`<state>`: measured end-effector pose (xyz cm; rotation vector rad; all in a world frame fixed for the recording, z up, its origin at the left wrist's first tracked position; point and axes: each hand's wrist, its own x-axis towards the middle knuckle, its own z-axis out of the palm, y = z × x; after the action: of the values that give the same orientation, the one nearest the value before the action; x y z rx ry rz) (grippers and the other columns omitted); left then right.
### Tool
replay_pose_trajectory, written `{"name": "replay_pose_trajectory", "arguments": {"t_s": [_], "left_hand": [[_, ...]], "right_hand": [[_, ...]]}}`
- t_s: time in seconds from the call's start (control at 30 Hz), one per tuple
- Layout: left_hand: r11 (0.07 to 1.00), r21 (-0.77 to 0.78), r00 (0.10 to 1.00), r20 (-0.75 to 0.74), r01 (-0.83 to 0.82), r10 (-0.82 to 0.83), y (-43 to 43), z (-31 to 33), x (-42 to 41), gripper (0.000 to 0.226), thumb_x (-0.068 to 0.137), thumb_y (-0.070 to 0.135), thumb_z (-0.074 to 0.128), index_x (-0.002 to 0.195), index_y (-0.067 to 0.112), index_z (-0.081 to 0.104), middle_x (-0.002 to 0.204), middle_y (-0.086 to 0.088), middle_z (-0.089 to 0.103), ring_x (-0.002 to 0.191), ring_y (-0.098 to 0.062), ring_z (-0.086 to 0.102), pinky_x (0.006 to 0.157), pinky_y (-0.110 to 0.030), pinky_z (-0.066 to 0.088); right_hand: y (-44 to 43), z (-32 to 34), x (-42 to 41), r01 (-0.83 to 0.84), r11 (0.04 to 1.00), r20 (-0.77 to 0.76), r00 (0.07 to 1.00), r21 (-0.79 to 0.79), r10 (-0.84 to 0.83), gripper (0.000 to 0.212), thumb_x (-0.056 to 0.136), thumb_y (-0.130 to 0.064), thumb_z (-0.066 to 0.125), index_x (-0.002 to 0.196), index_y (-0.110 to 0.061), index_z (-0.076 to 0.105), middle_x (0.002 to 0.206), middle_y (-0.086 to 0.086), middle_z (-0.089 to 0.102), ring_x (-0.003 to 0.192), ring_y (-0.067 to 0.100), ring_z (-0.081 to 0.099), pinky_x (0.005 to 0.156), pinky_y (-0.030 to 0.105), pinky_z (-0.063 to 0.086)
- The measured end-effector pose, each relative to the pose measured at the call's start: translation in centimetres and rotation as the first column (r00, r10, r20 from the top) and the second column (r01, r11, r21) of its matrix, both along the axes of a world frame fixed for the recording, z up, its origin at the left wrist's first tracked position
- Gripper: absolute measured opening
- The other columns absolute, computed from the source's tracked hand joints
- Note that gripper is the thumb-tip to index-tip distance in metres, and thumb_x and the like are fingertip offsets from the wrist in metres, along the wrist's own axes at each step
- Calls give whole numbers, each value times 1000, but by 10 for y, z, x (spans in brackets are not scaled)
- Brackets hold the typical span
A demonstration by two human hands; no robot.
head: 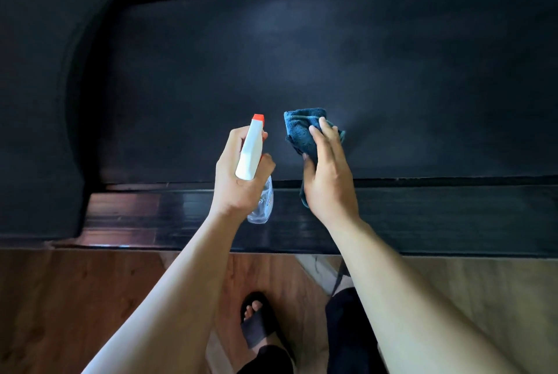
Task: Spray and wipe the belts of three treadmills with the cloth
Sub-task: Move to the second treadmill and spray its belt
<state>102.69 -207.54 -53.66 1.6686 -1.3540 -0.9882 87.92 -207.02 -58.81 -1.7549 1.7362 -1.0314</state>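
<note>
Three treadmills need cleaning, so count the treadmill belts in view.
1. The belt stretches across the frame ahead of the left hand with the spray bottle and the right hand with the cloth. Others may lie outside the frame.

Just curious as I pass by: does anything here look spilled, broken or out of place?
Nothing looks broken or spilled. The one oddity is a faint pale haze on the dark belt, beyond the spray bottle in the left hand and the cloth in the right hand; possibly spray mist.
</note>
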Motion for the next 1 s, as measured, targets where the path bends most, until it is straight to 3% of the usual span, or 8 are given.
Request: {"name": "replay_pose_trajectory", "arguments": {"t_s": [0.13,0.3,0.43,0.63,0.73,0.87,1.0], "left_hand": [[997,42,998,-9,68,-68,-12,10,-50,38,79,16,59,116,24,58,105,19,63,91,-11,61,76,-36,54],[981,63,983,4,181,-182,-27,26,-113,35,79,16,59,109,34,57,104,12,63,91,-21,60,80,-49,55],[959,95,963,7,268,-270,-44,45,-166,33,80,18,58,109,33,58,104,11,63,95,-18,59,83,-48,53],[925,119,932,-6,362,-364,-76,92,-238,32,80,19,59,110,30,59,103,13,64,88,-25,63,80,-47,53],[901,127,909,-18,415,-416,-92,125,-271,32,80,21,59,110,31,59,101,10,64,86,-24,60,77,-43,53],[870,127,878,-24,477,-478,-109,171,-312,29,86,13,62,109,32,59,97,16,62,81,-10,57,74,-29,48],[820,113,826,-21,561,-563,-116,216,-346,30,89,11,61,110,33,57,101,16,62,83,-9,57,69,-16,46]], "right_hand": [[-4,9,-53,99,995,-5,995,-15,-99,46,92,2,59,137,2,48,152,17,40,142,33,35,111,49,37],[-8,23,-120,206,978,-18,978,-35,-206,45,92,2,58,136,3,48,151,17,40,142,33,36,109,49,40],[-13,41,-176,307,951,-16,951,-23,-308,42,93,-1,57,134,2,49,152,16,40,142,34,36,108,48,41],[-21,83,-248,427,904,15,904,5,-427,41,93,-1,57,133,2,50,151,14,41,141,34,38,107,47,43],[-25,114,-281,486,874,17,874,3,-486,41,93,0,59,133,1,51,151,13,41,140,33,39,106,46,44],[-27,162,-317,556,831,15,831,1,-556,41,93,0,59,133,0,51,152,12,40,141,31,39,109,42,41],[-25,209,-343,619,786,21,786,-7,-618,42,93,1,57,135,-1,50,152,11,40,141,30,39,114,26,32]]}}
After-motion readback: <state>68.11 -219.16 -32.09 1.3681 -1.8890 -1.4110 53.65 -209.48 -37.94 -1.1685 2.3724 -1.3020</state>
